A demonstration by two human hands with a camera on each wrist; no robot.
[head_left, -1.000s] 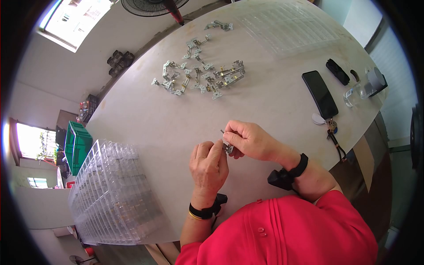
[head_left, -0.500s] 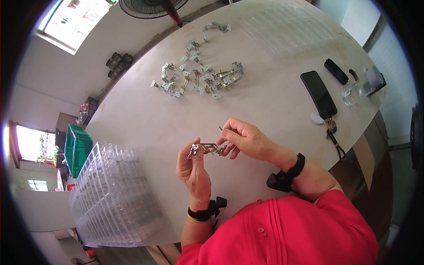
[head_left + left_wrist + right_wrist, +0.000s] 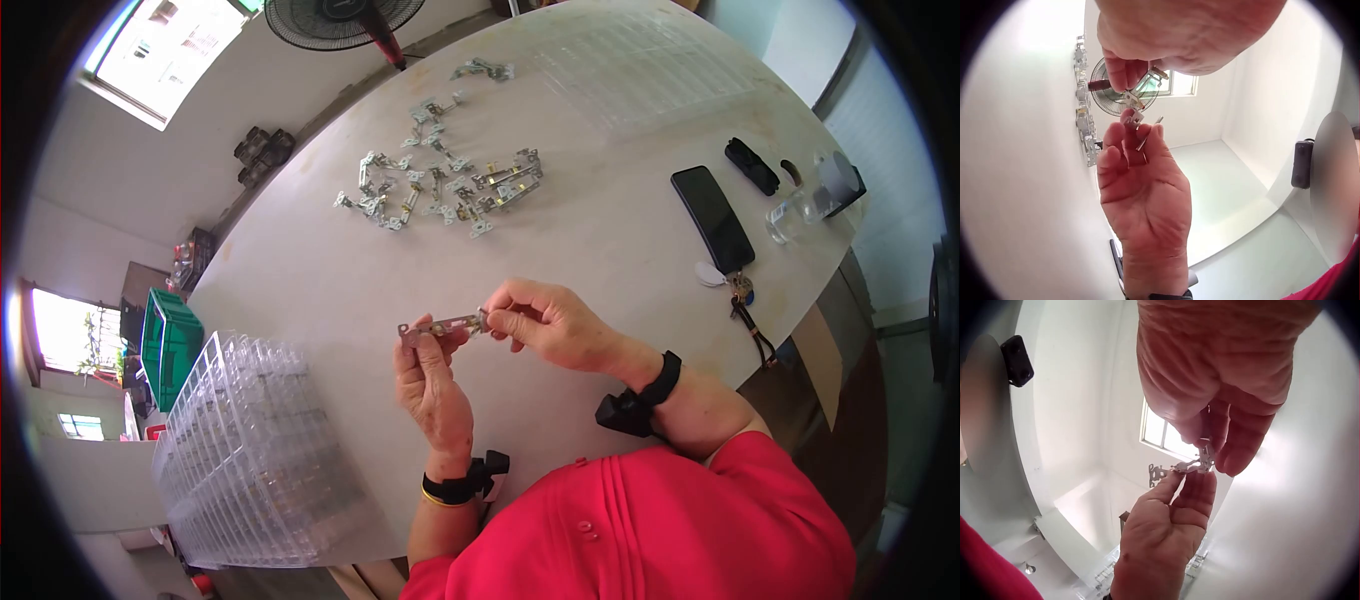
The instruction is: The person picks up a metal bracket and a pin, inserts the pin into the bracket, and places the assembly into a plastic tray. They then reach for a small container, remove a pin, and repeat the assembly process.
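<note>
A metal hinge (image 3: 440, 326) is held level above the table between both hands. The left hand (image 3: 436, 400) pinches its left part between thumb and fingers. At the hinge's right end, the right hand (image 3: 560, 325) has its thumb and fingers closed. A thin metal pin (image 3: 1142, 141) shows by the right hand's thumb in the left wrist view. The right wrist view shows the hinge (image 3: 1188, 467) between the left hand's fingertips and the right hand's fingers. A loose pile of similar hinges (image 3: 410, 196) lies farther back on the table.
Stacked clear plastic trays (image 3: 260, 450) stand at the table's left edge. Another clear tray (image 3: 640, 75) lies at the back. A phone (image 3: 713, 218), keys (image 3: 741, 288), a black case (image 3: 752, 166) and a clear bottle (image 3: 795, 213) sit at the right.
The left hand has turned the hinge and now shows its long side upward. The right hand has shifted slightly left, its fingers closing at the hinge's end.
</note>
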